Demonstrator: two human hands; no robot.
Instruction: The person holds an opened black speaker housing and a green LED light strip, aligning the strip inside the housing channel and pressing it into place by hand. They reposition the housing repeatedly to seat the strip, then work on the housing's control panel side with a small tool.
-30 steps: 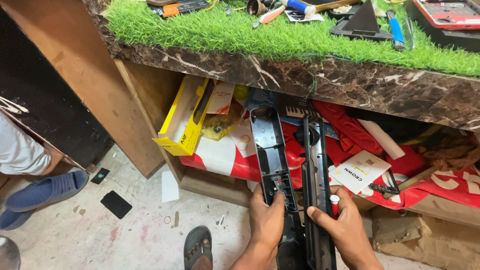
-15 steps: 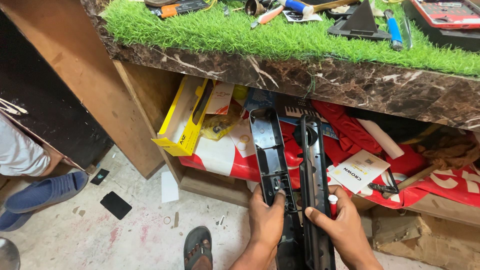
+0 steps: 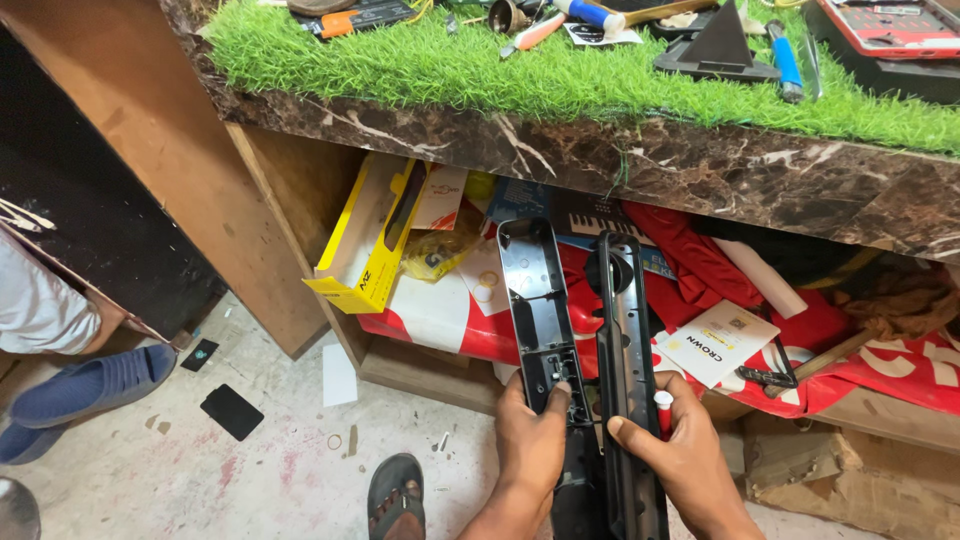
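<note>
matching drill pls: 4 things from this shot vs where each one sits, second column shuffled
1. black shell half
2. yellow box
3. black pyramid
4. blue slipper

a. on the fake grass up top
b. on the floor at the left
c. leaning in the shelf under the counter
d. in the left hand

Pairs: 1-d, 2-c, 3-a, 4-b

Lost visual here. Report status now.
Left hand gripping black shell half. Right hand holding second black half. Halves side by side, nothing blocking.
</note>
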